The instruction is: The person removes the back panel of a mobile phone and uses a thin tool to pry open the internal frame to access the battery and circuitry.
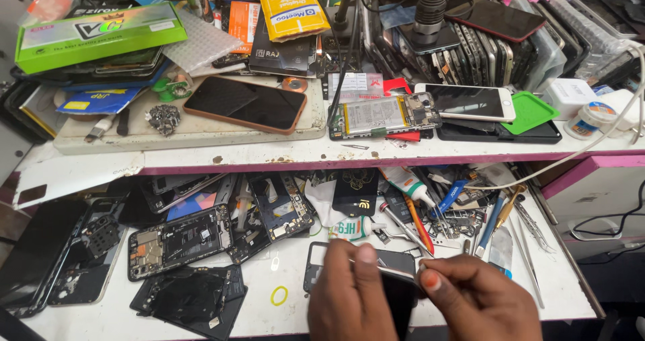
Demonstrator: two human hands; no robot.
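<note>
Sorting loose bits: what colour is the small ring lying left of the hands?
Yellow ring, clearest in the head view.

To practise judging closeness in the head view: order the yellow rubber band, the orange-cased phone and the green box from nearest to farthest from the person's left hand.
Measured from the left hand:
1. Yellow rubber band, just left of it on the lower shelf.
2. Orange-cased phone, lying face up on the upper shelf.
3. Green box, far back at the top left.
</note>
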